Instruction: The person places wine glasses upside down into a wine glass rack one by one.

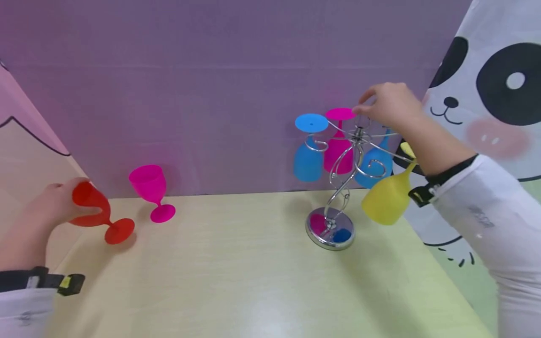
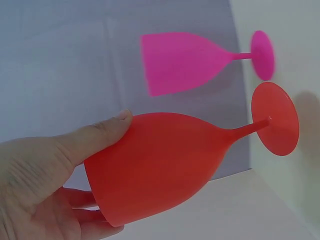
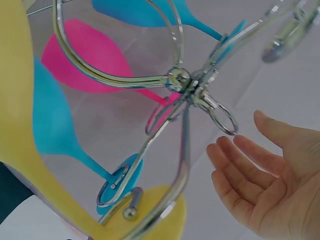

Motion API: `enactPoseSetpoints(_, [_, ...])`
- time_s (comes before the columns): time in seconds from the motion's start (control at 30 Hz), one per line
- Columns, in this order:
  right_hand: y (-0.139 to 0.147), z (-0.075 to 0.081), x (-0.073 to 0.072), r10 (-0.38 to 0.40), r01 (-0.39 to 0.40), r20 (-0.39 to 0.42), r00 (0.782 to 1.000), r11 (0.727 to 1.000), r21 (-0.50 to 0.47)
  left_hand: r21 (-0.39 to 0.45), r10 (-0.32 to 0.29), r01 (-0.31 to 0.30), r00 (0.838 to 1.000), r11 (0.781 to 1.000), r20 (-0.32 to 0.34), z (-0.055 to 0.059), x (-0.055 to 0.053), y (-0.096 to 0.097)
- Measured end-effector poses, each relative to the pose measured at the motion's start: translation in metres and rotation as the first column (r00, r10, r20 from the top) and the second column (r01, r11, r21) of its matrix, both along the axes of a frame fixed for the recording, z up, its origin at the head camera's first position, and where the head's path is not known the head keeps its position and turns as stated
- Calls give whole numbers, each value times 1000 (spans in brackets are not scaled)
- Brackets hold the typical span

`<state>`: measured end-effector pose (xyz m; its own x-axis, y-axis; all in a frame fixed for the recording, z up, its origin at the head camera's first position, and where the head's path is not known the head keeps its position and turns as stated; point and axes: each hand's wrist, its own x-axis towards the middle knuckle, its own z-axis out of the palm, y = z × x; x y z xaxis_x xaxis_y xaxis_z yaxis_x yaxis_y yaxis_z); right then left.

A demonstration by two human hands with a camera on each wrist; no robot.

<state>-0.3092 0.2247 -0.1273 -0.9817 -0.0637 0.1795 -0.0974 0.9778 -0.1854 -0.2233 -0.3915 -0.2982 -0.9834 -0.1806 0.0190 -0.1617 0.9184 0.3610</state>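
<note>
My left hand grips a red plastic goblet by its bowl, thumb on one side and fingers on the other. The goblet tilts, its foot close over the table. Beside it a pink goblet stands upright. At the right stands a chrome goblet rack with curled arms. My right hand is at the rack's top; in the right wrist view its loosely bent fingers are beside the small top ring, holding nothing.
On the rack hang, upside down, a blue goblet, a pink goblet, a second blue goblet and a tilted yellow goblet. A purple-grey backdrop rises behind the pale table. A panda-print sheet borders the right side.
</note>
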Motion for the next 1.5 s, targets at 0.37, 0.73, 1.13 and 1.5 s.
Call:
enactPoseSetpoints(0.37, [4, 1, 14, 119, -121, -28, 993, 987, -106, 50, 97, -91, 987, 995, -127, 22, 20, 0])
enactPoseSetpoints(0.73, [-24, -12, 61, 354, -382, -156, 922, 897, -223, -1, 86, -89, 967, 996, -240, 41, 48, 14])
enactPoseSetpoints(1.13, [-57, -61, 99, 569, -598, -187, 800, 735, -319, 322, -14, 103, 963, 941, -268, 35, 55, 56])
enactPoseSetpoints(1.5, [-72, -130, 97, 615, -628, -203, 762, 626, -462, 485, -195, 325, 934, 812, -299, 1, 49, 102])
